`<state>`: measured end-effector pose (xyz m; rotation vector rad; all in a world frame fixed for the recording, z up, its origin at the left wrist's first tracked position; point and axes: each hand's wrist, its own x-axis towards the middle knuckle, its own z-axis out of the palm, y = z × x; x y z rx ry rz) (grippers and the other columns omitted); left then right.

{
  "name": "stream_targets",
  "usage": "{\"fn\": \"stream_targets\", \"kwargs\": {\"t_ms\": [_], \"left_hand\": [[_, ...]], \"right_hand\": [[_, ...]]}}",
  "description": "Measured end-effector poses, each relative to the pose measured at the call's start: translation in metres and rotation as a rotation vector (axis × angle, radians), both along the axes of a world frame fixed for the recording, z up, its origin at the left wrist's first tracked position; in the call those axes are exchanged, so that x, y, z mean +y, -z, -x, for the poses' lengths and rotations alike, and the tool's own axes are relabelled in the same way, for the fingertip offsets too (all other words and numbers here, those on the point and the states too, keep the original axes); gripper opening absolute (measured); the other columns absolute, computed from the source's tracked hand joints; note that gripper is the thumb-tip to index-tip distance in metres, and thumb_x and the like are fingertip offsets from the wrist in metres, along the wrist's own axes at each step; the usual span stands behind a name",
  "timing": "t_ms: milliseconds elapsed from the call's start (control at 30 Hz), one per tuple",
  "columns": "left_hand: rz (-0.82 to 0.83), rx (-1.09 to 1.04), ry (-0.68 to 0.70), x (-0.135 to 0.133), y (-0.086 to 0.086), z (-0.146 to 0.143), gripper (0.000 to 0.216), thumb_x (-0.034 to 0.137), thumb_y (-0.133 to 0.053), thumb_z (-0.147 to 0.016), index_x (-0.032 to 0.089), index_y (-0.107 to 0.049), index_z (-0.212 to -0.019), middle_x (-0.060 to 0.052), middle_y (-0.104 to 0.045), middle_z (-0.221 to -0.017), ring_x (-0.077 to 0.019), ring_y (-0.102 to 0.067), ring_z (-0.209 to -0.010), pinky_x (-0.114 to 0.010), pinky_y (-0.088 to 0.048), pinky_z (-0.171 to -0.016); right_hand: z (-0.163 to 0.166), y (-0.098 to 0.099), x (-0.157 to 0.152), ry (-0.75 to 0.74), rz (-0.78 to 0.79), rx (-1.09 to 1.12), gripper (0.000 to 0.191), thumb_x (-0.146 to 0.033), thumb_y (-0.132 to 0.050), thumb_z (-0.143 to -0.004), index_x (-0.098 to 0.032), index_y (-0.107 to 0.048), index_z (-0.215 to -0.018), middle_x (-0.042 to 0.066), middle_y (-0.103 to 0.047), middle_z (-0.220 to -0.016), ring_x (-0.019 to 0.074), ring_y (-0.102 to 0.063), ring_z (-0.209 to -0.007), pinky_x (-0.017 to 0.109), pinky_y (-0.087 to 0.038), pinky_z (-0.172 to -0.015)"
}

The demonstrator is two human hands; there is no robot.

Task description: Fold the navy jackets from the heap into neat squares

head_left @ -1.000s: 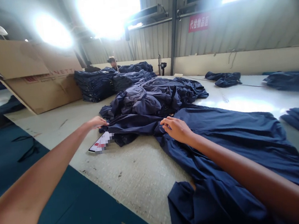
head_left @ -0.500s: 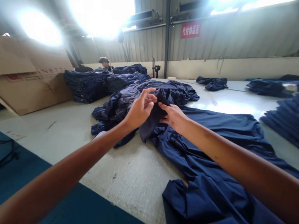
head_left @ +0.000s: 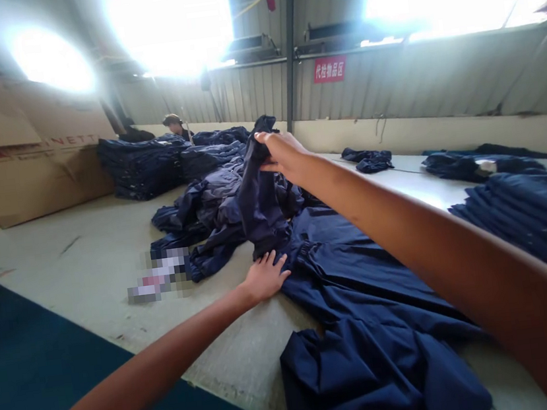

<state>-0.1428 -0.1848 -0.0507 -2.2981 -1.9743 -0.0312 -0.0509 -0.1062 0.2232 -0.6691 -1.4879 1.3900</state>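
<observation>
A navy garment [head_left: 361, 267] with a gathered, elastic-looking seam lies spread over the white table in front of me. My right hand [head_left: 283, 154] is closed on an upper part of it and holds that cloth raised above the table. The lifted fabric [head_left: 259, 200] hangs down toward my left hand [head_left: 266, 276], which rests with fingers spread at the garment's near left edge. A bunched part of navy cloth [head_left: 374, 372] lies closest to me. Which part of the garment is raised I cannot make out.
Behind my hands lies a loose heap of navy clothes [head_left: 217, 198]. Folded stacks [head_left: 142, 168] stand farther back, and another stack [head_left: 539, 219] is at the right. A large cardboard box [head_left: 41, 180] sits on the table [head_left: 95, 253] at left. A person [head_left: 175, 125] is beyond.
My right hand has lifted the cloth upward. The left hand has let go of it and moved down to the garment's edge. The view has shifted somewhat to the right.
</observation>
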Motion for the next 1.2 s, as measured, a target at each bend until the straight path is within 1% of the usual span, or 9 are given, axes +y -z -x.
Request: {"fn": "stream_targets", "kwargs": {"t_ms": [167,267,400,600,767,867,1000,1100,1200], "left_hand": [[0.015,-0.004,-0.054,-0.007,-0.015,0.003,0.065,0.05,-0.048,-0.106,0.017,-0.043,-0.161,-0.024,-0.071,-0.131,-0.0401,-0.07,-0.118,-0.048,-0.054,-0.095],[-0.058,-0.05,0.028,0.004,-0.017,-0.003,0.061,0.044,-0.038,-0.109,0.015,-0.039,-0.163,-0.023,-0.063,-0.145,-0.0361,-0.059,-0.136,-0.046,-0.047,-0.109],[-0.037,-0.184,0.133,0.022,0.001,0.006,0.06,0.044,-0.04,-0.108,0.015,-0.043,-0.16,-0.017,-0.046,-0.164,-0.0299,-0.039,-0.154,-0.043,-0.032,-0.125],[-0.062,-0.3,-0.001,0.014,0.024,0.025,0.07,0.047,-0.04,-0.108,0.015,-0.022,-0.168,-0.018,-0.044,-0.165,-0.031,-0.048,-0.149,-0.043,-0.041,-0.119],[0.012,-0.308,-0.104,0.01,0.016,0.022,0.063,0.049,-0.04,-0.107,0.01,-0.043,-0.156,-0.024,-0.065,-0.142,-0.0359,-0.067,-0.127,-0.044,-0.052,-0.105],[0.078,-0.261,-0.065,0.01,0.009,0.02,0.06,0.048,-0.038,-0.109,0.007,-0.047,-0.153,-0.024,-0.064,-0.143,-0.0353,-0.066,-0.128,-0.043,-0.051,-0.105],[0.234,-0.198,0.043,-0.006,-0.012,0.017,0.055,0.048,-0.039,-0.108,0.007,-0.072,-0.125,-0.023,-0.073,-0.128,-0.0369,-0.07,-0.12,-0.044,-0.05,-0.106],[0.361,-0.175,0.172,-0.025,-0.041,0.016,0.053,0.05,-0.046,-0.104,0.014,-0.069,-0.135,-0.017,-0.066,-0.144,-0.0345,-0.061,-0.136,-0.042,-0.044,-0.114],[0.418,-0.208,0.256,-0.039,-0.067,0.015,0.063,0.059,-0.037,-0.106,0.021,-0.057,-0.152,-0.01,-0.057,-0.155,-0.0303,-0.056,-0.142,-0.04,-0.043,-0.116]], "right_hand": [[-0.002,0.001,0.011,0.027,-0.009,-0.009,0.011,-0.028,-0.06,-0.099,-0.018,-0.06,-0.092,0.004,-0.066,-0.091,0.0183,-0.066,-0.086,0.039,-0.061,-0.084],[-0.005,0.008,0.009,-0.027,-0.016,-0.018,0.012,-0.029,-0.06,-0.099,-0.019,-0.06,-0.092,0.003,-0.065,-0.089,0.0176,-0.066,-0.085,0.038,-0.06,-0.084],[-0.021,0.003,-0.002,-0.026,-0.055,-0.038,0.012,-0.028,-0.059,-0.098,-0.02,-0.059,-0.089,0.003,-0.065,-0.084,0.018,-0.067,-0.084,0.038,-0.06,-0.085],[-0.109,-0.007,-0.015,0.263,-0.113,-0.066,0.004,-0.017,-0.064,-0.087,-0.019,-0.061,-0.085,0.002,-0.064,-0.079,0.0182,-0.066,-0.079,0.037,-0.059,-0.079],[-0.203,0.031,-0.019,0.375,0.086,-0.15,0.016,-0.008,-0.066,-0.078,-0.021,-0.062,-0.085,-0.001,-0.068,-0.078,0.015,-0.066,-0.071,0.03,-0.061,-0.071],[-0.245,0.073,-0.021,0.479,0.303,-0.201,0.008,-0.018,-0.07,-0.085,-0.022,-0.065,-0.09,0.0,-0.071,-0.077,0.0167,-0.067,-0.068,0.032,-0.063,-0.065],[-0.278,0.121,-0.018,0.557,0.406,-0.204,0.008,-0.016,-0.068,-0.087,-0.022,-0.067,-0.092,0.0,-0.074,-0.081,0.0154,-0.069,-0.069,0.025,-0.06,-0.057],[-0.293,0.132,-0.016,0.491,0.385,-0.144,0.01,-0.013,-0.065,-0.088,-0.02,-0.07,-0.092,0.001,-0.077,-0.087,0.0152,-0.071,-0.074,0.024,-0.06,-0.058],[-0.309,0.127,-0.014,0.457,0.344,-0.106,0.012,-0.012,-0.063,-0.087,-0.019,-0.071,-0.093,0.003,-0.078,-0.089,0.0159,-0.072,-0.074,0.025,-0.061,-0.061]]}}
